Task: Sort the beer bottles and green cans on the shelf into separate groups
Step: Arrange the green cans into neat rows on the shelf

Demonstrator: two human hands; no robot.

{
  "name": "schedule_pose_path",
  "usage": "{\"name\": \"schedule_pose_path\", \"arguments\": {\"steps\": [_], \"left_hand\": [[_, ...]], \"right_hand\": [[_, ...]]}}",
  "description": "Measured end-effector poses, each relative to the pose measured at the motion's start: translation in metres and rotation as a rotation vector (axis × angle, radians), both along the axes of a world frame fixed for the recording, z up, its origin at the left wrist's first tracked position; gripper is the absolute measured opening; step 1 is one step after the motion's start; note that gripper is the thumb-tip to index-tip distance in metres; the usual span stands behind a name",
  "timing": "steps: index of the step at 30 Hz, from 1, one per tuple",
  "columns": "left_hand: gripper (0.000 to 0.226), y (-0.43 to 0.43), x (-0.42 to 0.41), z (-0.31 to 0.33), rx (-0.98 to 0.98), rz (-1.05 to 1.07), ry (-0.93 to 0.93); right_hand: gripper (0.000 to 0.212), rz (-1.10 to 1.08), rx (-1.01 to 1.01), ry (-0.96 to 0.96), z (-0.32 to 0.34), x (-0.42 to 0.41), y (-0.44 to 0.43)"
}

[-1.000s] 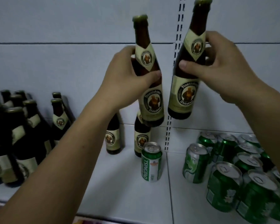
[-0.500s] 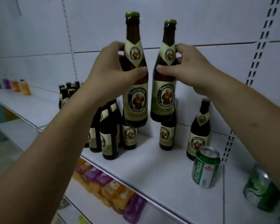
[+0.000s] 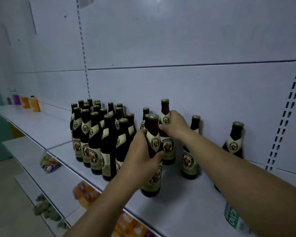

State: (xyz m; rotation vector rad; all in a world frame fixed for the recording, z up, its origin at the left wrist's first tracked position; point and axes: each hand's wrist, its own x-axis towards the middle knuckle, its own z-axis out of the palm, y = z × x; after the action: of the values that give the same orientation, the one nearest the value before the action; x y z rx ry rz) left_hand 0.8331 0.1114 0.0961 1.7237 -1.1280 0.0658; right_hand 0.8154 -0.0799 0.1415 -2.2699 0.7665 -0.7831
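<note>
Brown beer bottle [image 3: 154,134] is being held upright beside the bottle cluster [image 3: 99,137], low at the shelf [image 3: 186,209] | left hand [image 3: 142,155] is gripping its shoulder | right hand [image 3: 175,128] is clasping second bottle [image 3: 168,151] behind | advice: setting bases flat, gently.

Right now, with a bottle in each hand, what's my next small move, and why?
Probably stand both on the shelf beside the bottle group and let go: the left hand grips the front bottle, the right hand the back bottle, both just right of it.

dark brown beer bottles [image 3: 109,144] with cream labels, white shelf [image 3: 186,199]
</note>
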Motion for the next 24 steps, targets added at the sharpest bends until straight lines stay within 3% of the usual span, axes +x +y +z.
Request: {"name": "schedule_pose_path", "arguments": {"steps": [14,24], "left_hand": [[0.079,-0.029,0.030,-0.040,-0.048,0.053,-0.051],[0.081,-0.043,0.033,-0.043,-0.032,0.114,-0.077]], "right_hand": [[0.025,0.054,0.088,-0.064,-0.044,0.041,-0.024],[0.033,0.130,0.104,0.014,-0.040,0.040,-0.030]]}}
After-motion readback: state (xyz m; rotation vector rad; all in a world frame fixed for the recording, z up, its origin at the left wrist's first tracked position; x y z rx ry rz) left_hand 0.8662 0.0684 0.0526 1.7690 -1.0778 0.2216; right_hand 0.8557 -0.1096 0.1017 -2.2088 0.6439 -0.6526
